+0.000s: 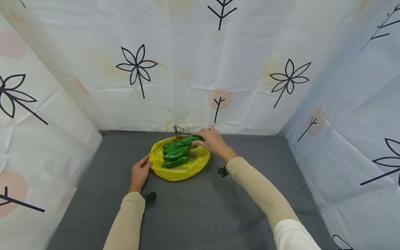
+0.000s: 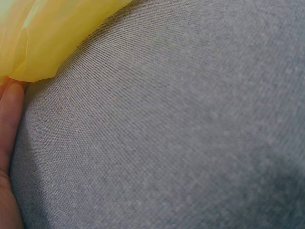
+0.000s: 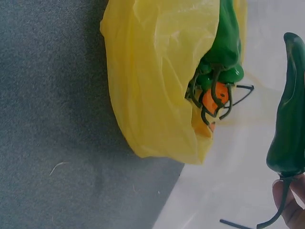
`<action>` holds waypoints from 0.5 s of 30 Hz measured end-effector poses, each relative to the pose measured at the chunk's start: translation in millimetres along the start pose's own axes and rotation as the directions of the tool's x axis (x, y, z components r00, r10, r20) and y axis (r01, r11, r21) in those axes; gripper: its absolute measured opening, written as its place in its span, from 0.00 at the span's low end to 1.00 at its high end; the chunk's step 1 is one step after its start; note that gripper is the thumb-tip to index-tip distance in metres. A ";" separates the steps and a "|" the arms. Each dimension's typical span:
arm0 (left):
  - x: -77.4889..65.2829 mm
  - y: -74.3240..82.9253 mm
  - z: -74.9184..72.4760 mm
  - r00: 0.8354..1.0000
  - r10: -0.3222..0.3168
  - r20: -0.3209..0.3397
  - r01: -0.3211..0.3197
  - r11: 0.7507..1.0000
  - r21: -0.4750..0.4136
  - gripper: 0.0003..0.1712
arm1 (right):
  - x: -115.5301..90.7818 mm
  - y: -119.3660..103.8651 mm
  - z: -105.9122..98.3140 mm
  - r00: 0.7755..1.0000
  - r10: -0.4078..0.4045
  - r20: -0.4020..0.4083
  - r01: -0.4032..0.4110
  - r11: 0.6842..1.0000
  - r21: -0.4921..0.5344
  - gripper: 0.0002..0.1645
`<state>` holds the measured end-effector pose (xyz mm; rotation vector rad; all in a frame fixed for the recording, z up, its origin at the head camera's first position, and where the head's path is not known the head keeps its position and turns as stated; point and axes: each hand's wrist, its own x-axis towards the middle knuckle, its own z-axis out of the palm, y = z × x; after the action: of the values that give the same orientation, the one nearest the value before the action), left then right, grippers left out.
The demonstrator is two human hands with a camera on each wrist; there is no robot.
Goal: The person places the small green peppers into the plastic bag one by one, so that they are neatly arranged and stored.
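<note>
A yellow plastic bag (image 1: 200, 163) lies on the table with its mouth spread wide around several glossy green peppers (image 1: 176, 152). My right hand (image 1: 213, 140) is over the bag's far right edge. It grips one long green pepper (image 3: 288, 109) at the stem end, between thumb and fingers (image 3: 296, 210), and this pepper is above the others. At the bag's left side my left hand (image 1: 140, 172) pinches the rim. Only part of the left thumb (image 2: 10, 124) shows in the left wrist view, right at the yellow plastic (image 2: 43, 43).
A dark grey cloth (image 1: 187, 215) covers the table. White curtains (image 1: 193, 69) printed with plants stand at the back and both sides, and the bag sits close to the back one. Black wrist devices (image 1: 150, 197) show on both arms.
</note>
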<state>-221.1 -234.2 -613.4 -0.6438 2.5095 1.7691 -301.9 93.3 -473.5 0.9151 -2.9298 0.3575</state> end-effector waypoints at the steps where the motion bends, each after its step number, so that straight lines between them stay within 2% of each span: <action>1: 0.4 -0.1 -0.2 1.000 -0.002 -0.004 0.002 1.000 0.001 0.27 | 1.7 -1.7 0.5 1.000 -0.008 0.004 0.008 1.000 -0.007 0.30; 7: 2.4 -2.6 1.6 1.000 0.000 -0.002 0.000 1.000 0.002 0.27 | 9.8 -10.0 3.6 0.999 -0.022 0.030 0.023 0.999 -0.042 0.30; 15: 2.9 -7.0 0.8 1.000 0.011 -0.003 -0.011 1.000 0.000 0.27 | 20.9 -19.1 12.1 0.998 -0.017 0.066 0.018 1.000 -0.017 0.31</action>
<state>-221.6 -236.4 -620.6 -0.6345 2.5201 1.7728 -308.0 63.7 -478.9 0.9686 -2.9775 0.3064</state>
